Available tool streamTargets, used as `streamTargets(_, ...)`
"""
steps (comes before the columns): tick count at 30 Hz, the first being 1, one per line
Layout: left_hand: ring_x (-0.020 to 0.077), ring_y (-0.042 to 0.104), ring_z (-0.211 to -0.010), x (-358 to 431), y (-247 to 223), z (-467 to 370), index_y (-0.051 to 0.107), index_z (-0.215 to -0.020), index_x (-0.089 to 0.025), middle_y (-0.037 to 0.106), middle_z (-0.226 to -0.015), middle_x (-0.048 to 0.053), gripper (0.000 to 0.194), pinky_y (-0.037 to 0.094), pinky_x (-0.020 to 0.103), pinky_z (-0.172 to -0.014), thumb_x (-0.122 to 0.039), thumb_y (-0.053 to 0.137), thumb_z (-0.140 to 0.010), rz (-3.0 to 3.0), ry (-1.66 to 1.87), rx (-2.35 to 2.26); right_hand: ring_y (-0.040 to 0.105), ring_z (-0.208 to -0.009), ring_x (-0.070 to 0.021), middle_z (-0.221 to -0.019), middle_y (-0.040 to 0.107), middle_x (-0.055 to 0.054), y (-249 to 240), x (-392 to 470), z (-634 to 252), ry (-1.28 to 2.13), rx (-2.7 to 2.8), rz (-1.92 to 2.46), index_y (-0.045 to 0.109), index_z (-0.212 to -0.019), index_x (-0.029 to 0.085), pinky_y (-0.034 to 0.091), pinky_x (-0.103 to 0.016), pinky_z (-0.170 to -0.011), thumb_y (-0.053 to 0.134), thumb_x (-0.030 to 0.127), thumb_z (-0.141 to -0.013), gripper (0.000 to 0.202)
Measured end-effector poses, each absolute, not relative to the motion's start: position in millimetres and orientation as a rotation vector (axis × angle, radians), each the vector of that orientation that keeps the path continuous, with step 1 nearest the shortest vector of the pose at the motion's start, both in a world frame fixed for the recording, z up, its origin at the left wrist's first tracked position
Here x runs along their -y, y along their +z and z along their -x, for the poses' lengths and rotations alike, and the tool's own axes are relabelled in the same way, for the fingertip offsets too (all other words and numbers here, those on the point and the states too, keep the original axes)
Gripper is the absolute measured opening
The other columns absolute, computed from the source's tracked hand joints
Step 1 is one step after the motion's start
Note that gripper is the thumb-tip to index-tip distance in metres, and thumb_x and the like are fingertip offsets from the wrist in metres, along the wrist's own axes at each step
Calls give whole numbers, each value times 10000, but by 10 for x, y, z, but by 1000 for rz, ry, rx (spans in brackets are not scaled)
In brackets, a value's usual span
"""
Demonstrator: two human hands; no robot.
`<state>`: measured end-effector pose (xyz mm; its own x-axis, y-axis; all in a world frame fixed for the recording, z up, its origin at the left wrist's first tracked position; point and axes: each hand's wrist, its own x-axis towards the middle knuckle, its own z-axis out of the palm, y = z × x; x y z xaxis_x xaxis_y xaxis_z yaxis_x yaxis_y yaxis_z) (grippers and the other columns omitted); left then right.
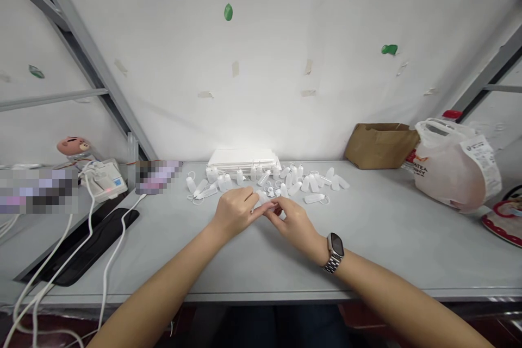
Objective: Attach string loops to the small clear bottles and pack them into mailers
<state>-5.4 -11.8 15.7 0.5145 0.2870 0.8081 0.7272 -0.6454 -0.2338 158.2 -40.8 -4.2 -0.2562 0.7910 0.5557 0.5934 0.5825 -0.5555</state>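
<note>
My left hand is closed, with its thumb stretched toward the fingertips of my right hand. The right fingers are pinched together and meet the left thumb, just in front of a spread of small translucent plastic bottles. Whatever lies between the two hands is mostly hidden by the fingers. Some bottles stand upright and others lie on their sides, several with thin looped straps. One strapped bottle lies a little apart, to the right of the hands. My right wrist wears a watch.
A white stack of flat sheets or boxes stands behind the bottles. At the right are a brown paper bag and a white plastic bag. On the left lie white cables, a black tray and a blurred phone-like item.
</note>
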Motion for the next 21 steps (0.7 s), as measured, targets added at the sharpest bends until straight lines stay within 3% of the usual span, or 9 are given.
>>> streamTargets(6,82,316,-435,122,122,15,447,-497,-162,405,-469,-34,360,203,232,-439,-245,463,-847,2337,-914,751,586,-661,-163,-729,629,-57,-25,406,-1577,311,1997,1160,538,-809,171,468,-282,-610,511,217,-819,54)
streamTargets(14,84,310,-416,79,86,62,412,-481,-175,375,-444,-40,403,226,230,-438,-383,484,-819,2185,-1091,838,570,-618,-155,-683,606,-43,2,383,-1588,380,1895,1227,514,-766,178,448,-268,-580,523,284,-803,112)
streamTargets(21,91,371,-440,105,81,16,462,-570,-176,433,-501,-30,319,232,232,-442,-315,436,-856,2296,-929,909,532,-623,-182,-658,573,-69,-74,390,-1584,114,2036,1195,506,-740,174,423,-303,-579,452,227,-822,111)
